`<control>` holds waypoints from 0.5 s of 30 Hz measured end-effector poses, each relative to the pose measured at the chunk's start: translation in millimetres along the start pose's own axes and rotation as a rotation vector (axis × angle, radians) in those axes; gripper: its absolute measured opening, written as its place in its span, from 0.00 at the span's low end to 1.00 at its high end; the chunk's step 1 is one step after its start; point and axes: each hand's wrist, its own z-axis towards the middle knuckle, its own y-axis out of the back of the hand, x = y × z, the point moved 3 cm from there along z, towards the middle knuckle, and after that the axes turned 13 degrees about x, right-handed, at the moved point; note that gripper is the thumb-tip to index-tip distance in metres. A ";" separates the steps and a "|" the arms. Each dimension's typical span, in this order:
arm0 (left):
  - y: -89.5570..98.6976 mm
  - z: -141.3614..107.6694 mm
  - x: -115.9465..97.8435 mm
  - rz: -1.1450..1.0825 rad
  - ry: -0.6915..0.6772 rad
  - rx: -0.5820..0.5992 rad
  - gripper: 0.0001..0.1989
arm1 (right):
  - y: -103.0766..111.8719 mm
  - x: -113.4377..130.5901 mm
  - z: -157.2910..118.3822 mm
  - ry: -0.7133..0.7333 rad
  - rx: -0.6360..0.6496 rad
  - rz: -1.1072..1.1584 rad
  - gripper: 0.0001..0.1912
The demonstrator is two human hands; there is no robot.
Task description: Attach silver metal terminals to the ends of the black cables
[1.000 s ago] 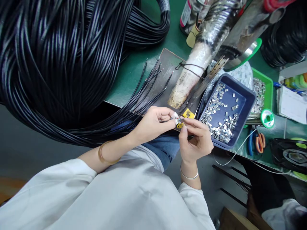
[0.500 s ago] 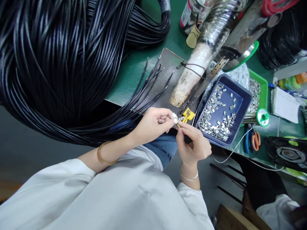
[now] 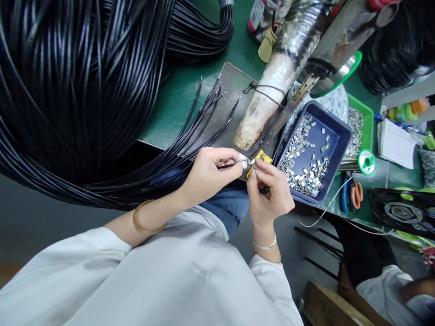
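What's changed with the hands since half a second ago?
The right hand has moved its fingertips slightly forward and rightward, partly covering the small metal piece that showed more clearly before. Nothing was visibly let go. The left hand still pinches a black wire; the blue tray stays put.

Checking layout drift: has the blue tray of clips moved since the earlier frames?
No. The blue tray keeps its place beside the green tray; both slid left together in view, suggesting camera motion.

Right hand (image 3: 273,194) back closer to left hand (image 3: 210,174), yellow piece (image 3: 264,156) more covered again
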 end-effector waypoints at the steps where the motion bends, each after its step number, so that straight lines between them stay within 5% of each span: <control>1: 0.2 0.2 -0.4 0.011 -0.005 -0.008 0.06 | -0.4 -0.3 0.9 -0.004 0.005 0.007 0.10; 15: 3.2 -8.2 3.0 0.159 -0.031 -0.012 0.07 | 3.2 8.1 5.6 0.044 0.062 -0.063 0.10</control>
